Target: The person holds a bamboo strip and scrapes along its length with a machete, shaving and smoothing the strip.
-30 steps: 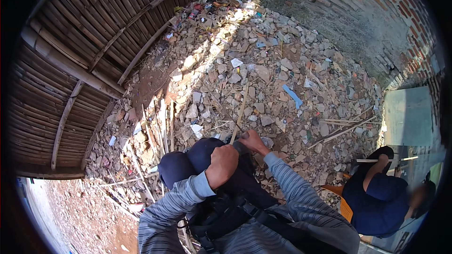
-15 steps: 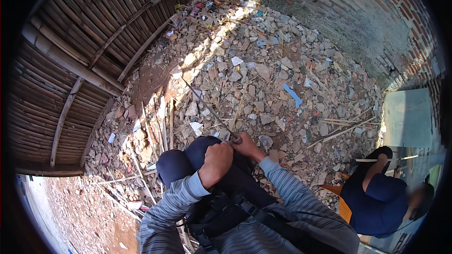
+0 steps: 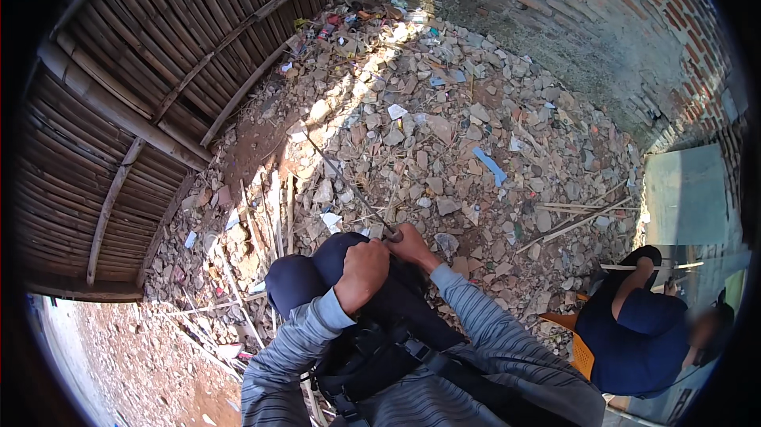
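R hand (image 3: 411, 244) gripping handle of long thin dark tool (image 3: 347, 184), pointing fwd-left of it; L hand (image 3: 365, 270) fisted just beside, contents hidden; rubble (image 3: 449, 206) beyond both.

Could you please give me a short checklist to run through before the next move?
1. Right hand closed on the tool: ok.
2. Tool tip pointing away from the knees: ok.
3. Left hand well apart from the right: not ok, they are close together.
4. Left hand empty: cannot tell, its closed fingers hide that.
5. Co-worker off the tool's line: ok, it points the other way.
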A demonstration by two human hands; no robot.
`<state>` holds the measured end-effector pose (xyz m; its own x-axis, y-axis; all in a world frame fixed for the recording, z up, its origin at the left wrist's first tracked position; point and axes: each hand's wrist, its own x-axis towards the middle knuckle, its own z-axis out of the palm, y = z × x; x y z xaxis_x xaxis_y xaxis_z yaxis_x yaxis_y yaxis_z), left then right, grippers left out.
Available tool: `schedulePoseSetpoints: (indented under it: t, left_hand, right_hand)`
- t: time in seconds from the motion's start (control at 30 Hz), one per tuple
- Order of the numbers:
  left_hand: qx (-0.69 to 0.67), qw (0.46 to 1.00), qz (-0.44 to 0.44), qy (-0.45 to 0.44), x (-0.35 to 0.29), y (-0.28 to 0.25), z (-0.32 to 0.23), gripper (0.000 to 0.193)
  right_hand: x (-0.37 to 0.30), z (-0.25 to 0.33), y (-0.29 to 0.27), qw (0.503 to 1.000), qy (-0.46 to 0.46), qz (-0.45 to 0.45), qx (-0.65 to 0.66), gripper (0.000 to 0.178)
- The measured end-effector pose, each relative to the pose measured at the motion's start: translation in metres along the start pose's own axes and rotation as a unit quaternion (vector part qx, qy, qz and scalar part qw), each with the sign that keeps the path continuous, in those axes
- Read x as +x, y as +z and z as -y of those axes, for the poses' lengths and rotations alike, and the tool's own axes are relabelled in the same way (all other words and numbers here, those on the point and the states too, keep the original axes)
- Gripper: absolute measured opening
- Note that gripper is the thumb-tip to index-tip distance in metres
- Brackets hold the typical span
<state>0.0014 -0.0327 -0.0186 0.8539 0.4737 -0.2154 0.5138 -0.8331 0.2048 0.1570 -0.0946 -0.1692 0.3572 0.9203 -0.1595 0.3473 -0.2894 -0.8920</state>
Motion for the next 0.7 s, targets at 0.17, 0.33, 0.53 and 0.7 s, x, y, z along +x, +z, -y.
schedulePoseSetpoints:
  t: [0.17,0.33,0.53,0.7]
  left_hand:
    - [0.019,1.000,-0.006,0.017,0.000,0.001,-0.008,0.017]
    - [0.002,1.000,0.009,0.006,0.002,0.006,-0.007,0.016]
    - [0.019,1.000,0.008,0.018,0.000,0.000,-0.004,0.017]
    - [0.007,1.000,0.006,0.021,0.004,-0.002,-0.005,0.017]
  right_hand:
    - [0.007,-0.019,-0.009,0.998,0.010,-0.057,-0.009,0.033]
    - [-0.010,0.002,-0.016,1.000,0.015,-0.004,-0.020,0.033]
    - [-0.010,0.002,-0.004,0.999,0.007,0.026,0.045,0.028]
    - [0.022,-0.034,-0.012,0.995,0.064,-0.078,-0.021,0.036]
